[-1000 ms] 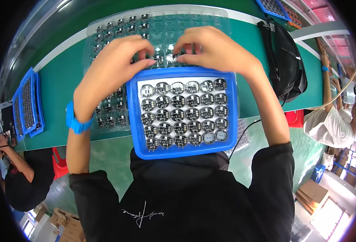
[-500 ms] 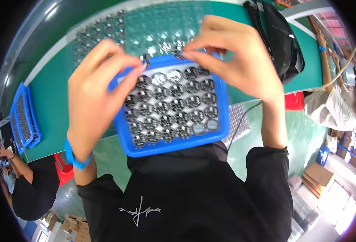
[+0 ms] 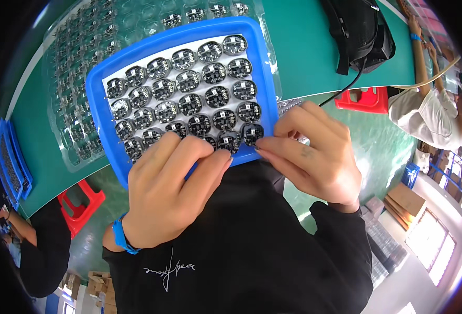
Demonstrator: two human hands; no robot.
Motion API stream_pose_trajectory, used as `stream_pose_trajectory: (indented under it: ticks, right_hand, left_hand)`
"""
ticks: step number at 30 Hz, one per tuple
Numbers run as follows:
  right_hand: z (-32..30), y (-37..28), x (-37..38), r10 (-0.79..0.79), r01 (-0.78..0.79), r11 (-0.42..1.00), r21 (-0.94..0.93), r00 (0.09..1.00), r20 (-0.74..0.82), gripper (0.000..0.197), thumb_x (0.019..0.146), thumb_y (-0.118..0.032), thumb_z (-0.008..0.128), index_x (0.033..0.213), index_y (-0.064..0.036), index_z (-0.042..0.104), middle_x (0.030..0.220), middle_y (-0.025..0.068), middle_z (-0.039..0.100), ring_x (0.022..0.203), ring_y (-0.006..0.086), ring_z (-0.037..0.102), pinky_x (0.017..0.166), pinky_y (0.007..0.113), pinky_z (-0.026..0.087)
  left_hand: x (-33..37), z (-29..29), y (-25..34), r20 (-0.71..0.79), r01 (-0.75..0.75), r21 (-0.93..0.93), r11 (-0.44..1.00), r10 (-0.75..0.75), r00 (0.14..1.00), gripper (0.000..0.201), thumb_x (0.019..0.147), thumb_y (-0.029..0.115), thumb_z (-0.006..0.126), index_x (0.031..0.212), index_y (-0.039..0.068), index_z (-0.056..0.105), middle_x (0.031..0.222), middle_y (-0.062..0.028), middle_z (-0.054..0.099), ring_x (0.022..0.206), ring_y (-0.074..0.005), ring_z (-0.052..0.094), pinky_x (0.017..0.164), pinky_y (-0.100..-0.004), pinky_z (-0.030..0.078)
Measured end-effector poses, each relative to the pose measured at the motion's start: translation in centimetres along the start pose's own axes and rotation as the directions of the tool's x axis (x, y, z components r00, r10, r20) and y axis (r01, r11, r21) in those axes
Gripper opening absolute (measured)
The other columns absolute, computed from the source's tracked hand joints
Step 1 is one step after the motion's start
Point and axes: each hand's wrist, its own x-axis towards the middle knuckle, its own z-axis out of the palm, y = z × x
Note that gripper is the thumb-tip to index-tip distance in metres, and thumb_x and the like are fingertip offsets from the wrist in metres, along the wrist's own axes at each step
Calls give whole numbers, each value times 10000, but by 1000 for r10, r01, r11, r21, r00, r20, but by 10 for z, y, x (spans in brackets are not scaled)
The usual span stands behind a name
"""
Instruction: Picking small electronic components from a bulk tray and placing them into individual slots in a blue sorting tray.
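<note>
A blue tray [image 3: 96, 99] holds rows of round black circuit boards on a white liner. My left hand [image 3: 176, 186] is at its near edge, fingers closed in a pinch at the lower rim of a round circuit board [image 3: 229, 141]. Just right of it, my right hand [image 3: 314, 154] pinches the edge of another round circuit board [image 3: 253, 134] at the near right corner. Both boards show their dark component side. My left fingers hide part of the nearest row and of the tray's near rim.
Under and beyond the blue tray lies a clear blister tray [image 3: 63, 149] with more round boards in its pockets. A black bag [image 3: 359, 36] with a cable is at the back right. Blue trays [image 3: 14, 162] stand far left. Red stools and other people flank the green table [image 3: 304, 57].
Both hands have come from the tray's far edge to its near edge. Pale discs showed at the near right corner before; dark-faced boards are there now. The view has shifted.
</note>
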Motion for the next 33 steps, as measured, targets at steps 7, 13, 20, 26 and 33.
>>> stream_pose_trajectory:
  ticks: [7, 13, 20, 26, 33]
  right_hand:
    - [4, 1, 0, 5, -4, 1000, -16, 1000, 20, 246, 717, -21, 899, 926, -35, 771, 875, 49, 627, 723, 224, 594, 567, 342, 491]
    - [1, -1, 2, -1, 3, 999, -43, 999, 47, 241, 724, -15, 890, 928, -26, 763, 881, 53, 627, 727, 222, 602, 561, 347, 493]
    - [2, 0, 2, -21, 28, 996, -85, 996, 82, 246, 717, -18, 874, 932, -26, 754, 900, 54, 633, 749, 225, 614, 552, 355, 494]
    - [6, 0, 5, -46, 56, 989, -135, 996, 76, 220, 728, -47, 849, 919, -38, 740, 876, 37, 610, 753, 221, 619, 553, 355, 497]
    - [7, -1, 1, -76, 82, 981, -176, 996, 42, 174, 757, -60, 810, 918, -50, 745, 884, 18, 599, 798, 207, 628, 580, 351, 517]
  left_hand:
    - [2, 8, -2, 9, -47, 71, 996, 47, 999, 258, 733, 43, 838, 971, 25, 742, 907, -43, 579, 738, -226, 579, 597, -352, 471]
    - [7, 6, 1, 23, -11, 42, 999, 10, 1000, 265, 743, 7, 902, 973, 21, 772, 878, -60, 608, 719, -246, 579, 586, -367, 441]
    - [7, 5, 1, 84, -88, 150, 985, 76, 994, 246, 728, 82, 787, 968, 40, 751, 933, -34, 593, 786, -218, 582, 638, -339, 473]
    - [10, 1, 5, 95, -44, 155, 987, 29, 995, 254, 760, 39, 879, 989, 47, 770, 916, -46, 624, 757, -249, 585, 628, -383, 457]
    - [14, 2, 8, 146, -77, 242, 967, 43, 988, 239, 773, 39, 868, 986, 51, 761, 928, -55, 622, 775, -254, 576, 647, -388, 459]
